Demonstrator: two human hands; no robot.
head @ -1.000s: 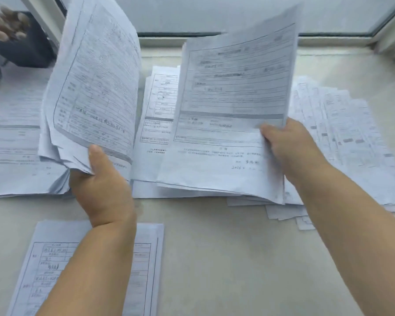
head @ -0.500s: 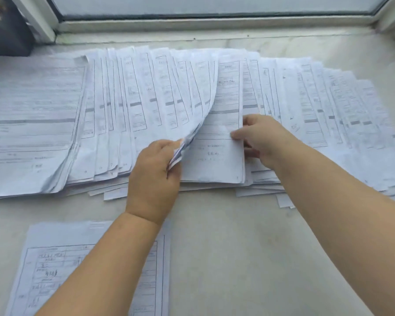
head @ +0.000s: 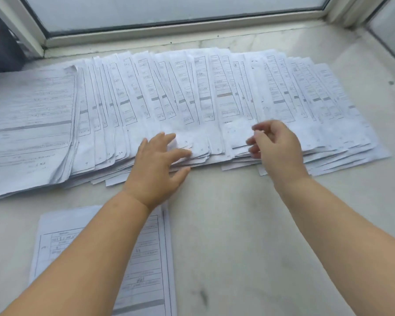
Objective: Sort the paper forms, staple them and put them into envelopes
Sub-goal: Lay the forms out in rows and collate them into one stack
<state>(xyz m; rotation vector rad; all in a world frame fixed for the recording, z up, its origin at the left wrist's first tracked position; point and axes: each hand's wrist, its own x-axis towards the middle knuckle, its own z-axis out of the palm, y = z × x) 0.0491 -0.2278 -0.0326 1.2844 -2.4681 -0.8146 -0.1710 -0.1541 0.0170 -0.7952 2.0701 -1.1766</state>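
Forms [head: 214, 99] fanned (print unreadable); left hand [head: 156, 165] flat, right hand [head: 276, 149] loosely curled, empty.

Fanned forms [head: 192, 99] under both hands: thin matt white paper, edges dog-eared (printed w/ grey grids). Sill [head: 249, 224] below the wrists: pale marble-like stone, smooth, slight sheen.

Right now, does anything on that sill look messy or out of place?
Nothing is damaged or spilled. The fanned forms overlap unevenly, with ragged near edges where the left hand rests. The right hand hovers above them.
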